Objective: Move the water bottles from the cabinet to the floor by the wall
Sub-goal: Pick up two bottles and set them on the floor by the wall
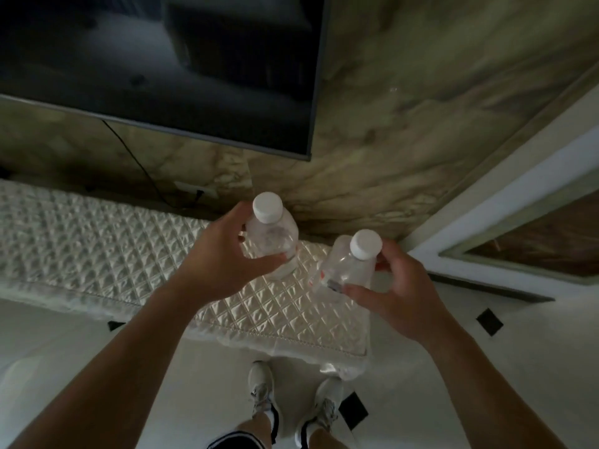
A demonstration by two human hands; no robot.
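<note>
Above the right end of the quilted cabinet top (97, 241), my left hand (220, 254) curls fingers and thumb round the upright bottle (272, 241), clear with a white cap. Just right of it, my right hand (405, 293) wraps the tilted bottle (346, 264) the same way: 1 bottle per hand, likely so I can carry both at once. The floor (470, 319) by the marble wall (421, 140) lies farther right.

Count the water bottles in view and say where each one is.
2. The left hand grips one bottle above the quilted cabinet top; the right hand holds the other bottle, tilted, near the cabinet's right end. Others may be hidden.
</note>
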